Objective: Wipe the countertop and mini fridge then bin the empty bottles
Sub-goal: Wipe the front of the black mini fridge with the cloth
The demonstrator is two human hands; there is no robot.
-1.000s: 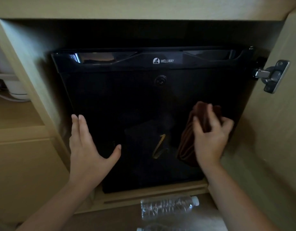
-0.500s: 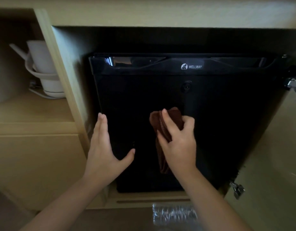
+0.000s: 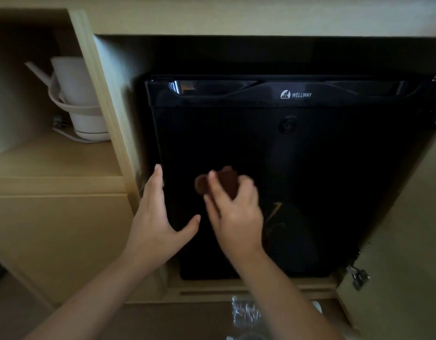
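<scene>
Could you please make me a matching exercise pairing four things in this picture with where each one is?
Things:
1. brown cloth
2. left hand
3. plastic bottle
4. white container

Places:
A. lying in front of the cabinet, below the mini fridge
B. on the shelf left of the fridge
C. bunched in the right hand
D. flat against the fridge's left edge

Pairs: 1-C, 2-D, 3-A, 4-B
</scene>
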